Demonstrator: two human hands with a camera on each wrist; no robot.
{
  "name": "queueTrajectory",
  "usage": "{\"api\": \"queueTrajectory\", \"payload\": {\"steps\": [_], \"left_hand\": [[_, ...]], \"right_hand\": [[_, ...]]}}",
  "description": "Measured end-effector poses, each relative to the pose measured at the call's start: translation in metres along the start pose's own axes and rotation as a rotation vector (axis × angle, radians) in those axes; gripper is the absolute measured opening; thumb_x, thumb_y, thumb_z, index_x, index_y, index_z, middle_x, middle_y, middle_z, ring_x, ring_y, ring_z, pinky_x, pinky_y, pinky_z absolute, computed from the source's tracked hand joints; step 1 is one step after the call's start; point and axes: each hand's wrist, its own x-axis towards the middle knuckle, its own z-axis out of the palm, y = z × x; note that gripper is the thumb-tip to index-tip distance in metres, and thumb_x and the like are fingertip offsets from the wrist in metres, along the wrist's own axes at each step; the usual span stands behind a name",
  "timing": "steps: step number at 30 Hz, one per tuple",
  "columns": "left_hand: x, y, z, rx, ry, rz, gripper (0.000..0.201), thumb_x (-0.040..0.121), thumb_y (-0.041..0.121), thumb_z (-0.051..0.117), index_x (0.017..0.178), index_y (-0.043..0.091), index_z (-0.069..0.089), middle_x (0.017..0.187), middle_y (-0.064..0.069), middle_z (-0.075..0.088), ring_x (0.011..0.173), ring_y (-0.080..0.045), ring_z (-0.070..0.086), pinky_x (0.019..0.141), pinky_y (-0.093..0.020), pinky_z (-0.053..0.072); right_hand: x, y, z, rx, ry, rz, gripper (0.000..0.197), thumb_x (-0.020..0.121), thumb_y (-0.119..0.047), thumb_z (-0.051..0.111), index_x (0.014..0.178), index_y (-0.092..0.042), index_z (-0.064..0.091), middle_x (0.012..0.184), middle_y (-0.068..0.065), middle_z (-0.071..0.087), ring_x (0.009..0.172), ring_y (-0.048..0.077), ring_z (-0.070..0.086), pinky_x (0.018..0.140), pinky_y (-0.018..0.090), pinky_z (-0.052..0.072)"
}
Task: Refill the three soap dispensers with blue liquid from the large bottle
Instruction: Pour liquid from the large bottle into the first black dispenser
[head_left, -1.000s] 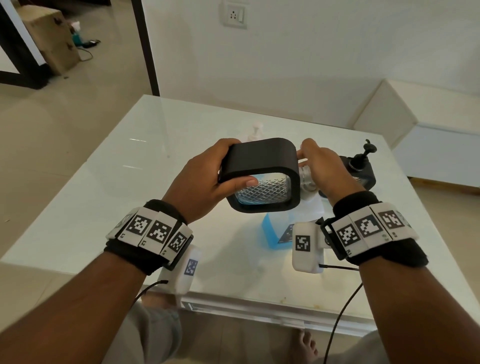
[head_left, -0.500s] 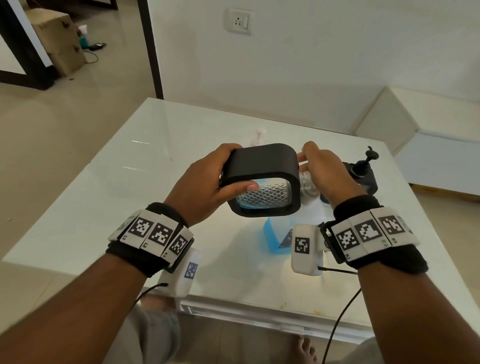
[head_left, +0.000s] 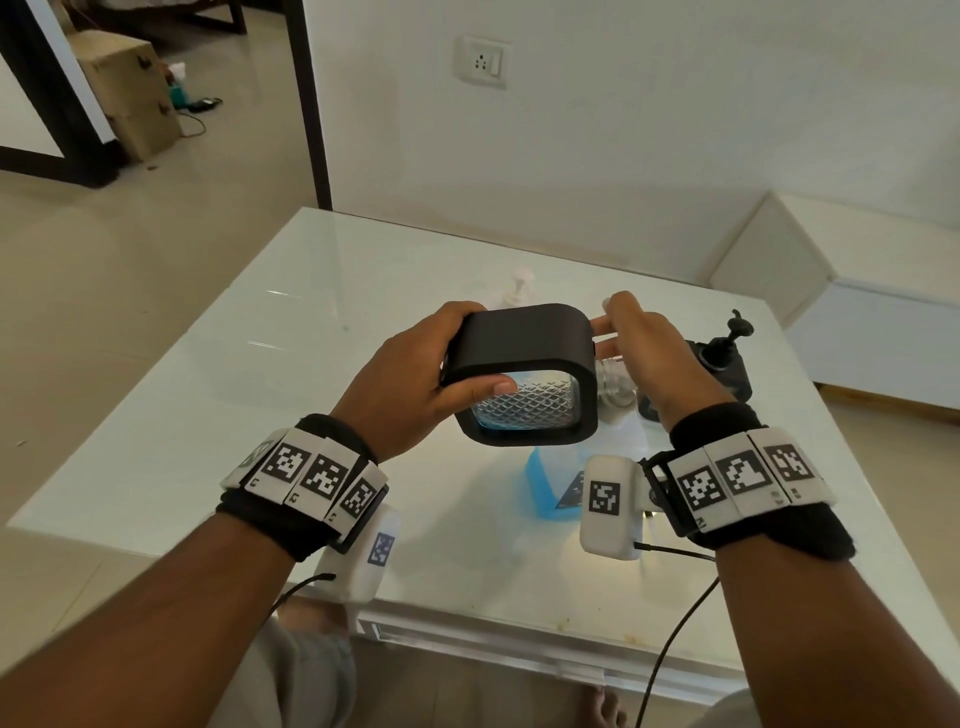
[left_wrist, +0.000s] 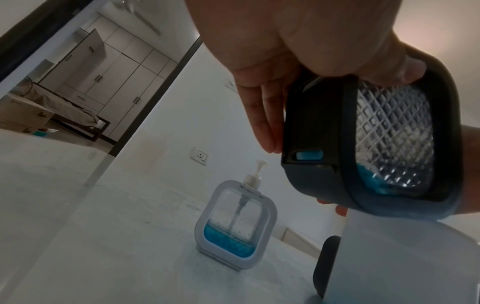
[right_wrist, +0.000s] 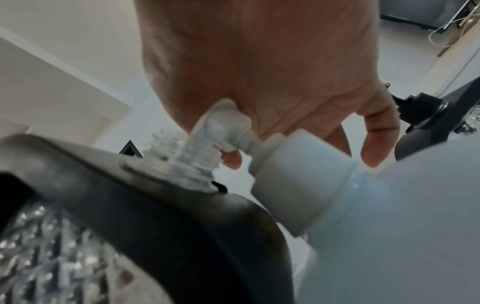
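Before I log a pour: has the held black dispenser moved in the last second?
No. The dispenser keeps its place against the wall socket; only the view shifted.

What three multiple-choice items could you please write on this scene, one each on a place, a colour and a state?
1. Where is the white-framed dispenser?
A. upright on the table
B. in the right hand
C. on the floor

2. What colour is the frame of the held dispenser in the left hand?
A. white
B. blue
C. black

3. The held dispenser's neck is
A. closed by a pump
B. open, threads bare
C. taped over

Answers:
1 A, the left wrist view shows it standing on the tabletop.
2 C, its frame is black in all views.
3 B, the large bottle's spout sits at the bare threads.
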Motion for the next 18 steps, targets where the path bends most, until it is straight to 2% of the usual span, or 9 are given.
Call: {"api": "queueTrajectory", "payload": {"steps": [3,7,10,13,18], "left_hand": [[-0.0006,0.0000,0.0004,0.006,0.001,-0.003,0.053,0.079,0.055,0.060,0.120,0.029,0.040,0.103,0.022,0.053,0.096,-0.004,0.059,0.071,-0.011,0.051],[-0.0009,0.0014,0.0004,0.012,0.005,0.023,0.055,0.076,0.062,0.052,0.119,0.030,0.040,0.102,0.024,0.052,0.097,-0.002,0.059,0.070,-0.010,0.050],[0.0003,0.0025,0.0012,0.003,0.004,0.016,0.056,0.076,0.063,0.053,0.119,0.030,0.040,0.101,0.026,0.052,0.097,-0.002,0.059,0.069,-0.009,0.049],[0.0005,0.0026,0.0016,-0.010,0.003,0.004,0.056,0.076,0.061,0.058,0.120,0.029,0.041,0.102,0.026,0.052,0.096,-0.005,0.060,0.071,-0.011,0.051],[-0.0004,0.0019,-0.0007,-0.007,-0.003,0.009,0.058,0.075,0.064,0.052,0.120,0.029,0.040,0.103,0.027,0.051,0.096,-0.002,0.059,0.070,-0.012,0.052]], "right_hand": [[0.0003,0.0009,0.0004,-0.003,0.016,-0.004,0.040,0.103,-0.032,0.025,0.085,-0.019,0.059,0.097,0.006,0.060,0.079,0.007,0.050,0.061,0.025,0.033],[0.0021,0.0041,0.0028,-0.007,0.071,-0.021,0.038,0.101,-0.027,0.028,0.077,-0.021,0.057,0.081,0.000,0.060,0.071,0.009,0.053,0.058,0.025,0.034],[0.0015,0.0055,0.0028,-0.003,0.069,-0.005,0.036,0.101,-0.025,0.029,0.077,-0.022,0.056,0.079,-0.002,0.059,0.069,0.009,0.052,0.057,0.024,0.035],[0.0010,0.0065,0.0026,0.006,0.060,0.001,0.037,0.101,-0.026,0.029,0.078,-0.022,0.057,0.081,-0.002,0.059,0.071,0.009,0.052,0.057,0.024,0.034],[0.0014,0.0029,0.0015,0.026,0.021,-0.008,0.040,0.102,-0.033,0.027,0.081,-0.022,0.059,0.086,0.001,0.061,0.079,0.010,0.054,0.063,0.025,0.035]]}}
